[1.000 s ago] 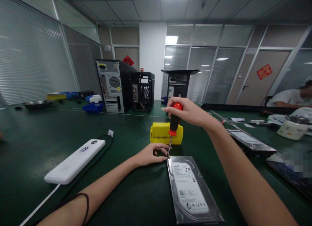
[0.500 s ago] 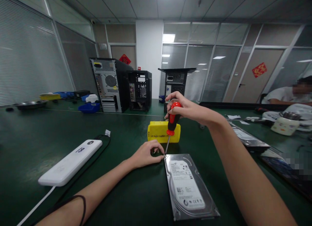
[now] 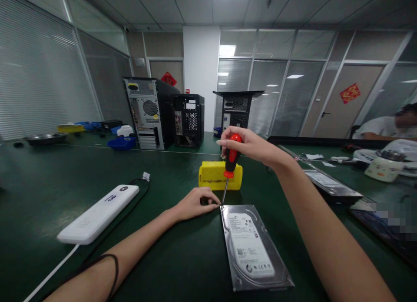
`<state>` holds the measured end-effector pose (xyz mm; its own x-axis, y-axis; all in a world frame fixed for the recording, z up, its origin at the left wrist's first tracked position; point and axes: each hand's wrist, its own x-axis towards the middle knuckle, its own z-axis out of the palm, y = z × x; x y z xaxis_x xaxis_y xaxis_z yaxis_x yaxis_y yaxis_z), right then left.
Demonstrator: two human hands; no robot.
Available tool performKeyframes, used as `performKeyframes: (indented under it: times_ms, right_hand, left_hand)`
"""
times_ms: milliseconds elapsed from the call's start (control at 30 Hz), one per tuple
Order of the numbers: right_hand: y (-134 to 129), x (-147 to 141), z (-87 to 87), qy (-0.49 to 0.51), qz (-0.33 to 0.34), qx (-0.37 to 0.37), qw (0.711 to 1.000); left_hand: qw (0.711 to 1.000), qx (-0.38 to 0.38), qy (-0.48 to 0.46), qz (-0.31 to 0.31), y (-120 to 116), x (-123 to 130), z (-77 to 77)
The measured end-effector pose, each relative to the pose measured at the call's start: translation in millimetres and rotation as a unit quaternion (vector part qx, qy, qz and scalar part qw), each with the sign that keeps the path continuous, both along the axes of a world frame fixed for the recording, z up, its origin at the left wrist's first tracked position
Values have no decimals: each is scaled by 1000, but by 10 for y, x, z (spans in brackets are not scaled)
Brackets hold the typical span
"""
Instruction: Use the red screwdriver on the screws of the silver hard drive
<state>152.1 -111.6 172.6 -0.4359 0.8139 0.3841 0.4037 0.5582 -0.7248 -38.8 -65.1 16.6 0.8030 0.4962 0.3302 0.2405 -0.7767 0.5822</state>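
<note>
A silver hard drive (image 3: 252,245) with a white label lies flat on the green table (image 3: 169,258). My right hand (image 3: 244,143) grips the red and black handle of a screwdriver (image 3: 232,156) from above. Its shaft slants down to the drive's far left corner. Beside that corner, my left hand (image 3: 197,203) rests with thumb and fingertips pinched together; anything between them is too small to make out. Just behind the drive stands a yellow box (image 3: 211,176), partly covered by the screwdriver.
A white power strip (image 3: 97,215) with cables lies at left. Computer cases (image 3: 164,115) stand at the back, near a blue tray (image 3: 121,143). Another drive (image 3: 330,182), a cup (image 3: 383,167) and a dark board are at right; a person sits beyond.
The fingers of my right hand have shifted on the screwdriver handle, with one now stretched out to the left. The whole view has moved slightly.
</note>
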Motion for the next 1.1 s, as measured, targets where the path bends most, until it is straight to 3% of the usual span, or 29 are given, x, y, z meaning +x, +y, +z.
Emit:
performKeyframes:
  times_ms: [300, 567, 833, 1100]
  right_hand:
    - [-36, 13, 11, 20, -27, -52, 998]
    - [-6, 8, -8, -24, -34, 4, 999]
    - [-20, 4, 3, -20, -45, -26, 998]
    - [-47, 28, 23, -104, -125, 26, 986]
  left_hand:
    - [1000, -27, 5, -1, 37, -1, -25]
    - [999, -45, -1, -16, 54, -12, -43]
    - [998, -51, -7, -30, 94, -23, -80]
    - [996, -67, -2, -51, 121, -14, -104]
